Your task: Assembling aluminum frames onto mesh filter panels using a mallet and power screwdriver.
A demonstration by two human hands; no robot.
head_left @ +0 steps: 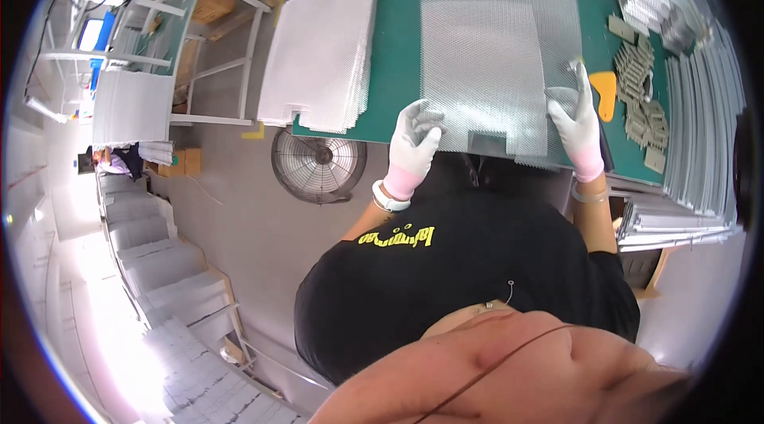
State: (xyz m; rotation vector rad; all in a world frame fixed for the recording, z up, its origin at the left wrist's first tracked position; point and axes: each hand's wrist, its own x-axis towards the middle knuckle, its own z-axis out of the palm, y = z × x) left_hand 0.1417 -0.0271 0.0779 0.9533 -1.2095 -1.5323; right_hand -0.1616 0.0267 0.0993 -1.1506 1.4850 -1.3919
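A silvery metal mesh sheet [481,42] with a notch in its near edge lies in front of me, overlapping another mesh piece [561,18] on its right. My left hand [414,149], in a white glove with a pink cuff, curls its fingers round the sheet's near left corner. My right hand [577,126], gloved alike, has its thumb and some fingers closed at the right edge of the mesh. Its index finger points away from me, beside a small shiny spot too small to name. A yellow-orange handled tool [606,95] lies just right of that hand.
The green-topped table [390,66] carries a stack of pale notched sheets [318,54] at left. On the right lie several small beige blocks [634,78] and stacked metal panels [700,114]. A floor fan [322,155] stands below the table's left edge. Sheet stacks [171,265] line the left side.
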